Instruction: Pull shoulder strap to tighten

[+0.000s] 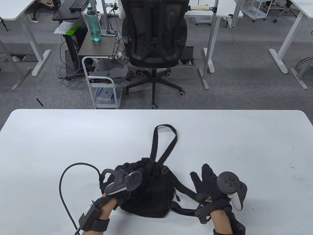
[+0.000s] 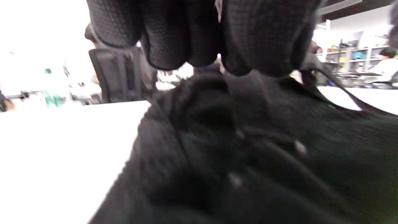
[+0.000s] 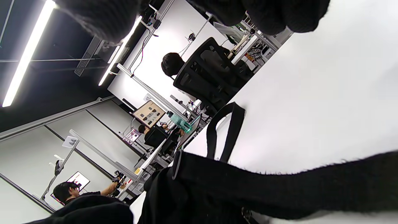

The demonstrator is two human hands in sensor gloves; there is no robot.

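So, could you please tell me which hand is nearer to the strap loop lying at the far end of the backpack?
Left. The left hand rests on the backpack just below the strap loop; the right hand is off to the bag's right side, by another strap.

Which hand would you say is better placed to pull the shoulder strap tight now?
The right hand: it lies at the shoulder strap trailing from the backpack, fingers spread. The left hand rests on the backpack, steadying it.
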